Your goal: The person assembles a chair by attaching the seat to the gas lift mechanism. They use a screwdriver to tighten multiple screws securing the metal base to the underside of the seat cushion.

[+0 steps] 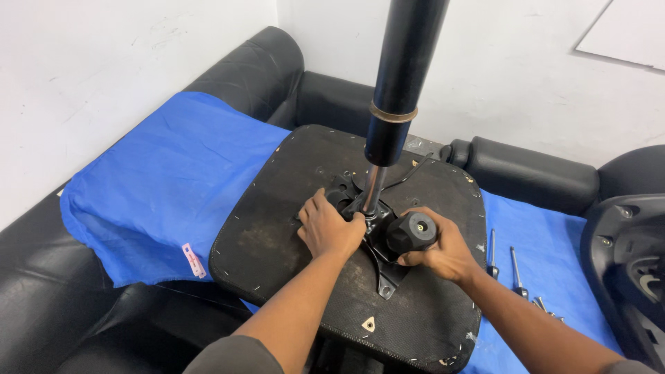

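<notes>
1. Centrally, the upturned seat base [291, 242] lies on a blue cloth [166, 180] over the black sofa [256, 69], gas cylinder [398, 90] standing up from its metal mechanism plate [384, 273].
2. The left hand [329, 228] presses on the plate, fingers curled around the cylinder's foot.
3. The right hand [443, 253] wraps the black knob [412, 232]; holding the plate firmly probably helps it turn cleanly.
4. Screwdrivers [516, 273] lie just right.

one head camera looks steeply down and forward, close over the upturned seat base [346, 277] on a sofa [263, 69].
</notes>
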